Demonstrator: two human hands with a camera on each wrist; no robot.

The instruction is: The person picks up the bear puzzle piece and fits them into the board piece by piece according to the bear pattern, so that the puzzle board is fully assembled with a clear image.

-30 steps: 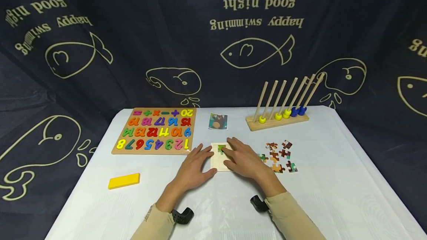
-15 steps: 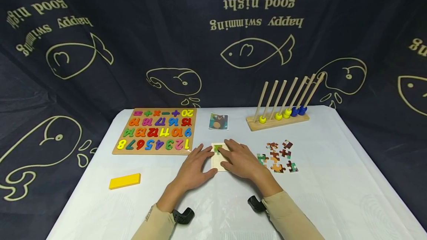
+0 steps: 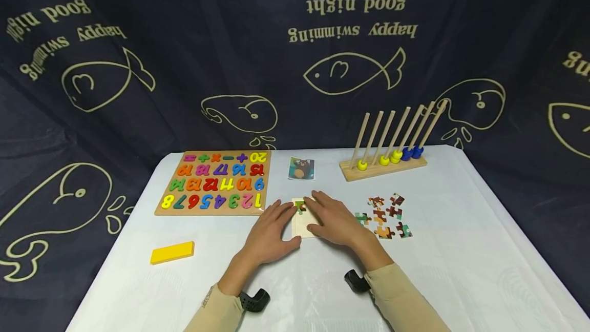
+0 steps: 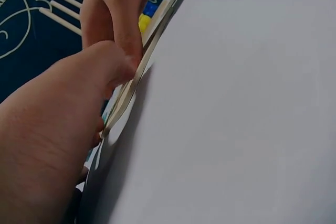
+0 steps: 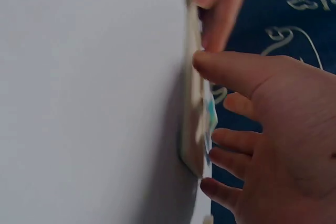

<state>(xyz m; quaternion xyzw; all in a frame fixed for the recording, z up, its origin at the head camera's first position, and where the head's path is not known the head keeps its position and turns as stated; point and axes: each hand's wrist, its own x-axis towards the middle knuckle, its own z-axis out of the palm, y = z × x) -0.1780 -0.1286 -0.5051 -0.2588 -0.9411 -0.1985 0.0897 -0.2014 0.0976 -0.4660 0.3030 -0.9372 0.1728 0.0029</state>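
Observation:
Between the two hands a small pale wooden puzzle tray [image 3: 301, 227] lies on the white table. A green and brown jigsaw piece [image 3: 300, 205] sits in its far left part. My left hand [image 3: 269, 232] holds the tray along its left side, the thumb at the near corner and the fingers farther up. Over the tray's right side is my right hand [image 3: 336, 222], its fingers extended near the piece, its thumb over the tray. In the right wrist view the tray [image 5: 193, 93] appears edge-on beside the spread fingers of that hand.
Several loose jigsaw pieces [image 3: 380, 215] lie right of the right hand. A bear picture card [image 3: 301, 168] is behind the tray. A number board [image 3: 214, 183] and a yellow block [image 3: 172, 253] are at left. A bead rack [image 3: 382, 169] stands at back right.
The jigsaw piece has slid left within the tray under my right hand's fingers. Those fingers have since shifted off it, so its brown part shows. My left hand has stayed nearly still.

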